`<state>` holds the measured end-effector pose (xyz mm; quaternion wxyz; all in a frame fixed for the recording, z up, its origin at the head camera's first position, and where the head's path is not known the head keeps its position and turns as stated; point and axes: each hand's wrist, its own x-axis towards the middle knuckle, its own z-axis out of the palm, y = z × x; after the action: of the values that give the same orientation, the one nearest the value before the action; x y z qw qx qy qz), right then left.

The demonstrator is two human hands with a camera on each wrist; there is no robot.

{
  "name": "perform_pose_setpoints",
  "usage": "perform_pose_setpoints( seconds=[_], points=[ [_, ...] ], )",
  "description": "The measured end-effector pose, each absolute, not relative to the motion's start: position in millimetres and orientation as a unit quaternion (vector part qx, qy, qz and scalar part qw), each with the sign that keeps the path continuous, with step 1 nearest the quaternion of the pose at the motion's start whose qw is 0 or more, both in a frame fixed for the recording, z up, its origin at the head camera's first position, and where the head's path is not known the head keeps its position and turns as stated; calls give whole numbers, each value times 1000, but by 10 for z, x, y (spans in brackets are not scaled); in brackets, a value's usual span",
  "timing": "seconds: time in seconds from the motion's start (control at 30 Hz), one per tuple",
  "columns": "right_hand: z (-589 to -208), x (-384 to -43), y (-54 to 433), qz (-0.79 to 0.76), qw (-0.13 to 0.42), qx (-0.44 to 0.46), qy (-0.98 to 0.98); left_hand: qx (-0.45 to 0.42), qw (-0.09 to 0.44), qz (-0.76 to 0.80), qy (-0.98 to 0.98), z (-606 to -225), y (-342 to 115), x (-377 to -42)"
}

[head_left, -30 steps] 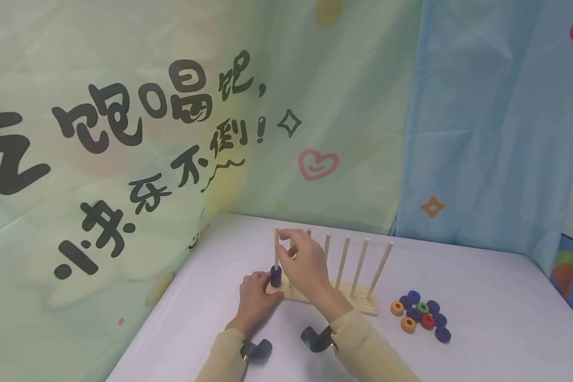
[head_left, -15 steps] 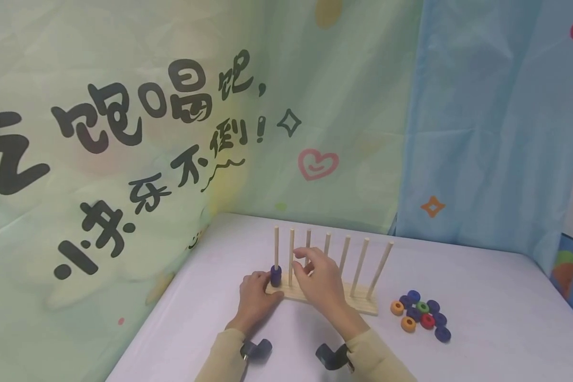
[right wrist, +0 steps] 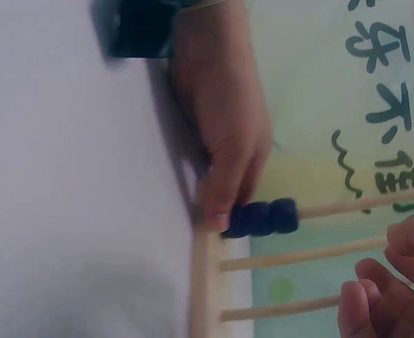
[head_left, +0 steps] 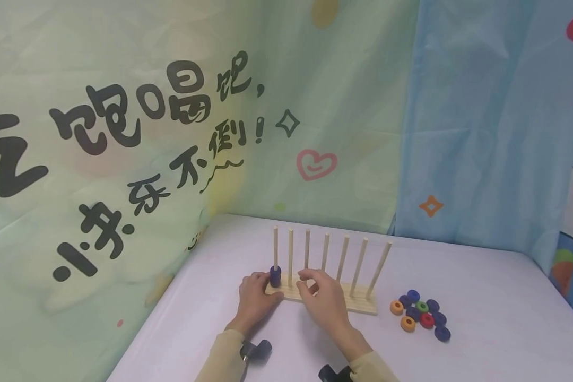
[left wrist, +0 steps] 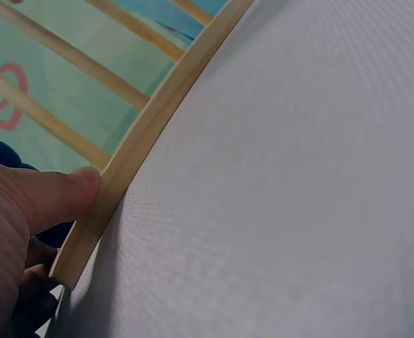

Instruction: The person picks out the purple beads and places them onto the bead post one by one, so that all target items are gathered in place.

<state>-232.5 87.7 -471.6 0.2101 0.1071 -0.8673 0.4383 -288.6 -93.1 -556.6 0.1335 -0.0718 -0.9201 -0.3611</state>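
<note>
A wooden rack [head_left: 363, 303] with several upright pegs stands on the table. Dark blue beads [head_left: 275, 277] are stacked at the bottom of its leftmost peg; the right wrist view shows them [right wrist: 265, 217] in a row against the base. My left hand [head_left: 257, 295] grips the left end of the base, with the thumb [left wrist: 70, 193] on the front edge and the other fingers behind. My right hand [head_left: 326, 298] hovers in front of the middle pegs, fingers loosely bent and nothing between them. In the right wrist view its fingertips [right wrist: 353, 303] appear near the second and third pegs.
Loose beads lie in a cluster right of the rack: several dark blue ones [head_left: 442, 333], orange ones [head_left: 408, 324], a red one [head_left: 427, 320] and a green one [head_left: 422, 307]. Printed cloth [head_left: 353, 122] hangs behind the white table [head_left: 496, 286].
My right hand has moved from the top of the leftmost peg to the right and down, away from the pegs. The left hand stays on the base.
</note>
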Motion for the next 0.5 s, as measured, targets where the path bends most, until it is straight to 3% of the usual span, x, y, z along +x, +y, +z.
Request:
perform_pose_setpoints(
  seconds=[0.5],
  points=[
    [-5233, -2180, 1261, 446, 156, 29, -881, -66, 127, -363, -921, -5580, -924, -2908]
  ],
)
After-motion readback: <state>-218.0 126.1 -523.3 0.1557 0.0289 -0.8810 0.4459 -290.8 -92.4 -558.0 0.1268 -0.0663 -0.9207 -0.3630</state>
